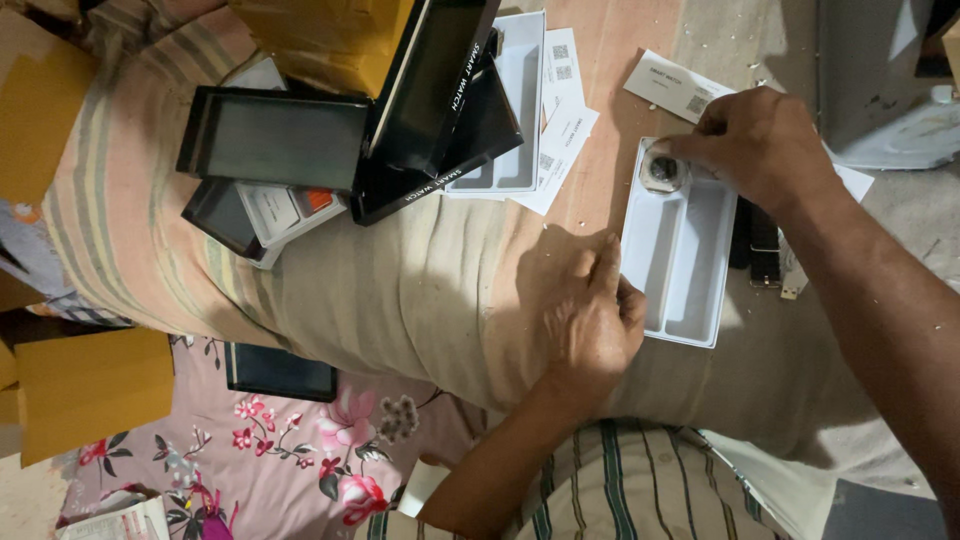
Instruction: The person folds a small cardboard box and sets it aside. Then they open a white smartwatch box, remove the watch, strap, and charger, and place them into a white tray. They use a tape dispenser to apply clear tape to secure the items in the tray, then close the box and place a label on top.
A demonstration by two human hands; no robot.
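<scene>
white tray, watch going in at the top

white plastic tray point(690, 262) lies on a beige cushion point(420, 290). right hand point(762, 142) pinches a small round watch face point(663, 171) in fingertips, set in the tray's top compartment. left hand point(592, 318) rests curled, fingertips touching the tray's left edge, holding nothing. black boxes point(330, 130) stacked well apart, upper left. paper cards point(565, 120) beside them.

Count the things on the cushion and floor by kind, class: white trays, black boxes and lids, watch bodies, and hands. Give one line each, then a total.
White trays: 2, one under the hands, one by the black boxes
Black boxes and lids: 5, including and
Watch bodies: 1
Hands: 2, left hand, right hand
Total: 10
</scene>
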